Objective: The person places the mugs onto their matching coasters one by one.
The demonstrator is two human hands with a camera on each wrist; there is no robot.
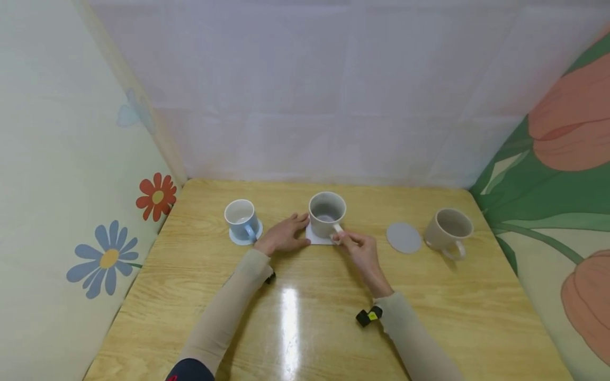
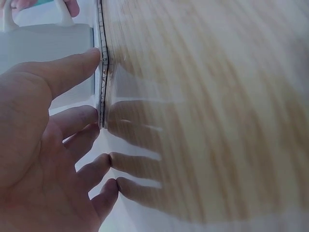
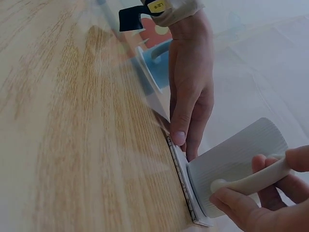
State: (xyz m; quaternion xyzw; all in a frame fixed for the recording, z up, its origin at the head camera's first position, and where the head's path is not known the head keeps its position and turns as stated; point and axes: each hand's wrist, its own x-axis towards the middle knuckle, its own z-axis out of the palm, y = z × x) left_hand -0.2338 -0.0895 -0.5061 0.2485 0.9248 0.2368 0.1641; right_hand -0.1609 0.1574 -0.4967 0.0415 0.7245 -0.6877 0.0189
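A ribbed white-grey mug (image 1: 322, 227) stands on a square white coaster (image 1: 318, 241) at the middle of the table. My right hand (image 1: 366, 259) grips the mug's handle (image 3: 258, 180), fingers curled round it. In the left wrist view my left hand (image 2: 43, 130) has its fingers spread, the thumb and index fingertips right at the coaster's edge and the others down on the tabletop. The head view puts this left hand on the coaster's left side, just beside the mug.
To the left, a light blue mug (image 1: 238, 218) sits on a pale blue round coaster (image 1: 235, 239). On the right lies a grey round coaster (image 1: 403, 237), with a beige mug (image 1: 436, 233) on the wood beside it. A pale curtain (image 1: 305, 106) hangs behind the wooden table (image 1: 329, 328).
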